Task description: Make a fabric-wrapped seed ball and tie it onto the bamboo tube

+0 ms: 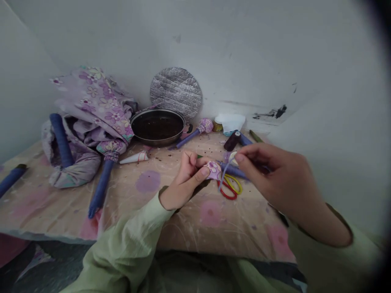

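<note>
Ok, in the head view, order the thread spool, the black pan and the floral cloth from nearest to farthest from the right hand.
From the right hand:
1. Thread spool: on the table, up and left of the hand.
2. Black pan: at the back of the table, left of the spool.
3. Floral cloth: heaped at the left, past the pan.

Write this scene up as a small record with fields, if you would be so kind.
left hand: pinches a flowered fabric piece
right hand: pinches a pale thread running to the fabric
below the hands: blue stick; red and yellow elastic bands
nearby: dark thread spool
rest: black pan; round silver mat; flowered cloth; white paper cone
</note>
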The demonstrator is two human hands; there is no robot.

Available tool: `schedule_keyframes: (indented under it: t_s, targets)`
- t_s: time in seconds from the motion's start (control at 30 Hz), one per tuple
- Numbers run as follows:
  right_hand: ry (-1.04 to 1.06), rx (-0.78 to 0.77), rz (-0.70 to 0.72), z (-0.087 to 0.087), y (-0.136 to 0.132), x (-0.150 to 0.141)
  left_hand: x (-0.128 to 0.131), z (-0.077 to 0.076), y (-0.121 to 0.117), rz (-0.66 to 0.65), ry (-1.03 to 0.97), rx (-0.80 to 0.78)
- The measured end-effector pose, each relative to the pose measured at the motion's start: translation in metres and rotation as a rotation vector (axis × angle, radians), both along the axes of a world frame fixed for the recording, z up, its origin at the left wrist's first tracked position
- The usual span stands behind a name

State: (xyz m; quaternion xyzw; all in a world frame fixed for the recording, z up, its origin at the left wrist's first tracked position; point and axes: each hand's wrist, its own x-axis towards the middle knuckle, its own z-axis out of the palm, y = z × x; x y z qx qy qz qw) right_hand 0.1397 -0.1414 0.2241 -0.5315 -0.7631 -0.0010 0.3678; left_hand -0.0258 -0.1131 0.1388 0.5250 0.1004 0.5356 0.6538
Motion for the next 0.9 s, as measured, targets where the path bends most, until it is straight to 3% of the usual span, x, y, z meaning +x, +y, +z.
schedule_keyframes:
  t_s: [0.13, 0.27, 0.33, 0.47, 0.6, 0.9]
  targets:
    - [0.419, -0.036, -0.01, 0.001, 0.006, -0.004, 0.001, -0.002, 0.0, 0.018, -0.005, 0.03]
    - [0.67, 0.004, 0.2, -0.013, -0.007, -0.026, 0.002, -0.003, -0.001, 0.077, -0.005, 0.025]
    - [0.68, 0.026, 0.262, -0.026, -0.012, -0.036, 0.002, -0.003, -0.001, 0.1, 0.002, -0.001]
    - [0.517, 0.12, 0.216, -0.048, -0.013, -0.046, 0.002, 0.0, -0.003, 0.075, -0.012, -0.003]
    - [0.409, 0.226, 0.146, -0.052, -0.011, -0.048, 0.002, -0.001, -0.002, 0.094, -0.032, 0.059]
    - [0.551, 0.25, -0.064, -0.071, -0.009, -0.055, 0.001, -0.011, 0.001, 0.227, 0.143, 0.206]
